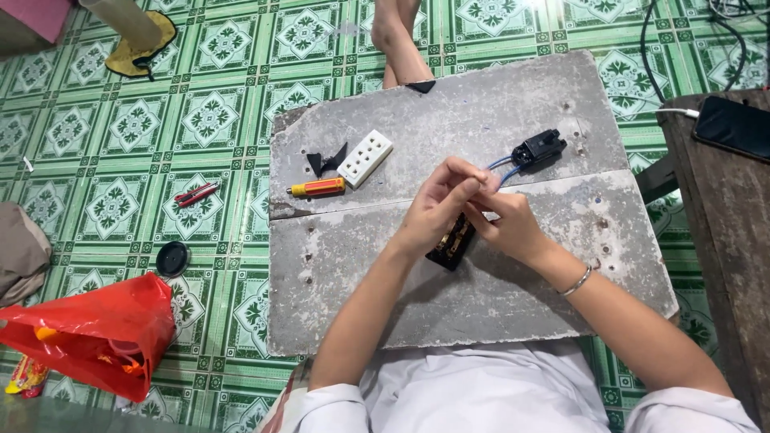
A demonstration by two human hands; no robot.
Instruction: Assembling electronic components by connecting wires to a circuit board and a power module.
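While pinching the blue wires (499, 167) over the surface (481, 297), I am closing my left hand (437, 210) and right hand (507, 226) on them; thin, bendy, best gripped near the black switch (539, 149).

Red plastic bag (88, 333), orange screwdriver (318, 188), white socket strip (365, 158), phone (735, 127), red cutters (195, 193)
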